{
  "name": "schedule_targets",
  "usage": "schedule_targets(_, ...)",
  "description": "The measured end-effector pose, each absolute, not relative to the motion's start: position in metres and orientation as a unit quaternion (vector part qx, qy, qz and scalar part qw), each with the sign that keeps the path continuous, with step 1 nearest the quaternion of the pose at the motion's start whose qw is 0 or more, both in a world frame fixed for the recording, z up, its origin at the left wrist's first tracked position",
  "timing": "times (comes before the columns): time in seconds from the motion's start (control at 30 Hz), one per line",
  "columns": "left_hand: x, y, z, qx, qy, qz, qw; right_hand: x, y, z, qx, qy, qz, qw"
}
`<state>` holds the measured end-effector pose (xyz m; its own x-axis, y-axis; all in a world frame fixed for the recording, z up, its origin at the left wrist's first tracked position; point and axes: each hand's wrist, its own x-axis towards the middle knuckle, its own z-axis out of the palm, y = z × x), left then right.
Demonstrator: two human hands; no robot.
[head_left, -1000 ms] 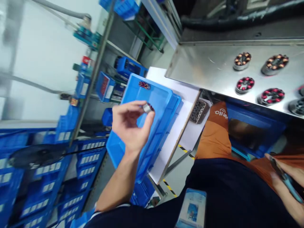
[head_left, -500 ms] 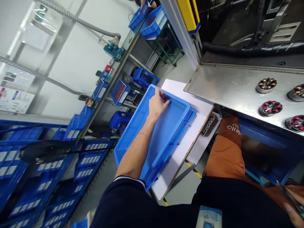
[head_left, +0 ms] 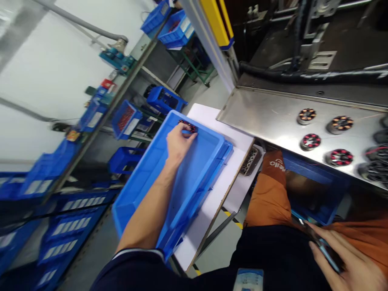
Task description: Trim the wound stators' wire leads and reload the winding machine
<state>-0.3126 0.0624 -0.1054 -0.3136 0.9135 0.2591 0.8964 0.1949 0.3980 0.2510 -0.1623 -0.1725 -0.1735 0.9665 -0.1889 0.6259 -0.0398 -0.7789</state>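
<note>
My left hand (head_left: 178, 143) reaches into the far end of a large blue plastic bin (head_left: 198, 161). Its thumb and fingers are closed on a motor stator (head_left: 192, 128) with red windings, close to the bin's far wall. The fingers partly cover the stator, and whether a second one lies beside it I cannot tell. Low on the right, above my lap, my right hand (head_left: 348, 254) is wrapped around a slim pliers-like hand tool (head_left: 325, 251) with a metal tip and a dark and teal handle. Its exact kind is unclear.
On the metal worktop (head_left: 260, 109) at right stand several stators (head_left: 311, 141) with red or copper windings, and a dark wire cluster (head_left: 378, 161). The bin rests on a white board (head_left: 209, 206). A yellow-cased device (head_left: 216, 22) hangs from a post. Blue shelving lines the left.
The view has swung to the right. My left hand remains at the bin's far end with the stator. My right hand and its tool have come further into view.
</note>
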Motion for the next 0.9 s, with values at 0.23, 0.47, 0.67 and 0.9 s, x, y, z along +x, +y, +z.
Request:
schedule_targets(0.23,-0.232,0.057,-0.026,0.706,0.606,0.355,-0.087,0.236,-0.157,-0.13,-0.575,-0.676,0.426,0.175)
schedule_targets(0.47,-0.067,0.102,-0.016,0.885,0.374,0.275,0.027,0.236,-0.163,-0.115,-0.558,-0.686,0.438,0.161)
schedule_targets(0.67,-0.017,0.143,-0.058,0.885,0.436,0.161,0.034,0.265,-0.193,-0.137,-0.584,-0.69,0.392,0.169)
schedule_targets(0.9,-0.025,0.126,-0.044,0.832,0.493,0.256,0.005,0.297,-0.221,-0.178,-0.611,-0.68,0.379,0.144)
